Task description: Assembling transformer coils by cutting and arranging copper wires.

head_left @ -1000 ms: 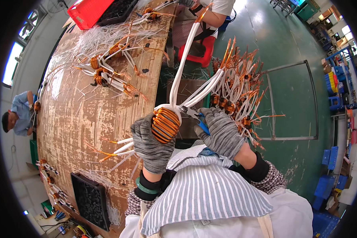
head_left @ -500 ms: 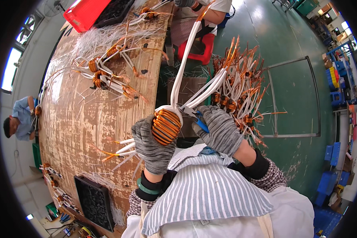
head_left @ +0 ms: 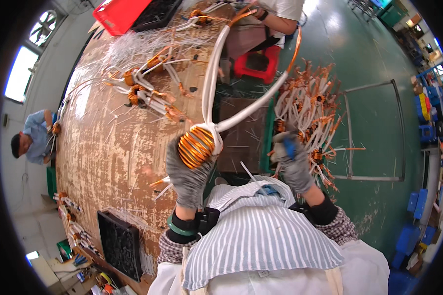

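Note:
My left hand [head_left: 187, 179], in a grey knit glove, is closed around a ring-shaped copper-wire coil [head_left: 196, 146] just past the table's right edge. Thick white-sleeved leads [head_left: 210, 78] with bare copper ends rise from it, one curving right; more leads stick out left of the hand. My right hand [head_left: 294, 164], also gloved, is apart from the coil on the right, closed on blue-handled cutters [head_left: 290, 146]. Motion smears it, and the jaws cannot be made out. A thin white strip [head_left: 248, 170] shows between the hands.
More coils [head_left: 134, 93] and white offcuts [head_left: 133, 46] lie on the worn wooden table [head_left: 113, 162]. A dense bunch of coils with leads [head_left: 307, 103] stands right. Black tray [head_left: 119, 246], red crate [head_left: 120, 14], red stool [head_left: 258, 64] and metal frame [head_left: 349, 137] are around; two people sit nearby.
My right hand has pulled the cutters away from the leads beside the coil, to the right. One lead now swings out separately in a curve. The coil stays in my left hand.

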Available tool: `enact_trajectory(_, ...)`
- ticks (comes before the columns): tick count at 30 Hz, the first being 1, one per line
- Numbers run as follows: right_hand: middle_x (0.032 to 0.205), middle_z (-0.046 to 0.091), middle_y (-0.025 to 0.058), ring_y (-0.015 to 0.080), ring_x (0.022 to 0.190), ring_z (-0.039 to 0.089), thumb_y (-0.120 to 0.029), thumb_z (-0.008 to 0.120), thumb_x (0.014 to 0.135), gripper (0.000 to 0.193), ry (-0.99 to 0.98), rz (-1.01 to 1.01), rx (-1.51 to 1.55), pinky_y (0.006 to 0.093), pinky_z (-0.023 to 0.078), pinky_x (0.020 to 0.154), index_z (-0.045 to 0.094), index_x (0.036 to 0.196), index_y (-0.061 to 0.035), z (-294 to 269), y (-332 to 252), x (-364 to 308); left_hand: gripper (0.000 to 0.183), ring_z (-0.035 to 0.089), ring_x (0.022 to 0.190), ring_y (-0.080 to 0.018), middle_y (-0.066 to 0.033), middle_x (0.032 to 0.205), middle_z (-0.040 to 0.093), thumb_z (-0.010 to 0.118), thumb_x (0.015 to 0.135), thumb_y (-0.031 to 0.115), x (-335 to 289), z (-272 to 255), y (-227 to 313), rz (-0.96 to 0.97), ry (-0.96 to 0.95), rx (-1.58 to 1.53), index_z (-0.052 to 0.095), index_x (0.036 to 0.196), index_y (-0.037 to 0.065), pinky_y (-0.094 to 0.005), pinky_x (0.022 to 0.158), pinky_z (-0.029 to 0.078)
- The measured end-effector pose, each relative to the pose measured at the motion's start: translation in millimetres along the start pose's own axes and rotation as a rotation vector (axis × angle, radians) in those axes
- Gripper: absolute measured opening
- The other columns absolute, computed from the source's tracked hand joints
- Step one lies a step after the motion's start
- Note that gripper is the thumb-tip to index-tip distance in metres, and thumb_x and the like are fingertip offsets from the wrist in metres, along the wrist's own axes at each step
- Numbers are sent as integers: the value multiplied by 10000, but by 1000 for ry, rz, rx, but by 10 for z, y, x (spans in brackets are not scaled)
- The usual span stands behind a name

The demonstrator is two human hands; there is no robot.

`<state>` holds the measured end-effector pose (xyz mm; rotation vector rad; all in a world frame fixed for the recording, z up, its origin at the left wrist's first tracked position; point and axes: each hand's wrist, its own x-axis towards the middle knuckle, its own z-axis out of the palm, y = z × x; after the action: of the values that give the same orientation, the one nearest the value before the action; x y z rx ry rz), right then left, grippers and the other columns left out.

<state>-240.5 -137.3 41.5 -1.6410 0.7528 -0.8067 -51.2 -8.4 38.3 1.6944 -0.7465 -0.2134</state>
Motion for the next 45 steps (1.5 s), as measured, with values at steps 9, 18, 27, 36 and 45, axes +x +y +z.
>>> enact_trajectory(9,756,576,52,162,640,581,-147,491,899,177,43,368,692,323,500,614,535,1028,-34,-497,518,-43,608,525,1050,-289,-128,1203,492,592,788,408,489,-392,83,-83,-31,-1350,385,1270,100,-468,928,415)
enact_trajectory(18,797,534,18,99,666,524,-84,501,876,191,71,-26,264,225,449,604,507,1063,-45,-454,16,191,552,557,969,-242,-111,1143,516,556,817,438,232,-604,-572,-324,104,-1477,418,1222,88,-385,869,488)
enact_trajectory(27,778,554,81,238,660,545,-165,672,685,362,-668,-580,-452,315,447,588,536,997,-42,239,-641,16,467,546,996,-255,-130,1113,533,416,899,402,84,-500,-511,-370,198,-986,410,1195,41,-384,930,433)
enact_trajectory(36,810,572,154,297,754,573,-212,628,733,319,-558,-272,-632,359,466,666,544,971,-18,82,-446,82,366,560,955,-246,-135,1038,564,487,872,342,303,-531,140,-682,218,-1493,515,1080,42,-376,823,518)
enact_trajectory(45,841,553,139,297,782,552,-194,641,724,361,-224,-676,-678,375,461,687,511,1020,-32,568,-666,422,407,546,949,-302,-179,1047,531,528,831,322,541,-441,466,-712,2,-1696,483,1102,21,-416,834,500)
